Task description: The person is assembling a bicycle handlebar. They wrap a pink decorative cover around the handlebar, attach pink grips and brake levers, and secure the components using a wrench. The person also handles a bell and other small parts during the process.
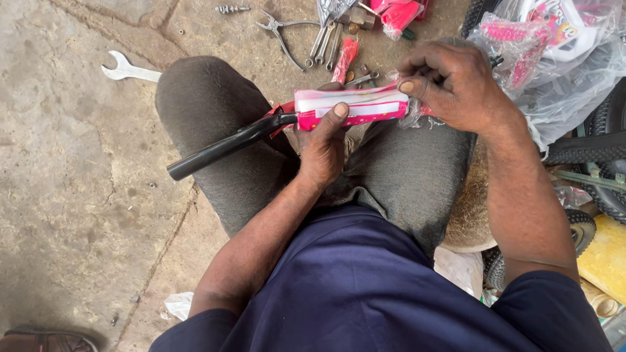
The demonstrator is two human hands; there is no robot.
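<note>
1. The black tube point(225, 146) lies across the person's lap, its long axis running from lower left, where its open end points toward the concrete floor point(72, 163), up to the right.
2. Its upper stretch is covered by a pink-and-white wrapped sleeve point(352, 105), nearly level, over the grey trousers point(215, 111).
3. The tube looks glossy and round; the wrap shows a white band on pink.
4. The left hand point(321, 146) is clamped around the sleeve, thumb on top.
5. The right hand point(450, 81) pinches the clear plastic film point(417, 112) at the sleeve's right end, fingers closed.
6. A wrench point(129, 70) and pliers point(283, 32) lie on the floor beyond.
</note>
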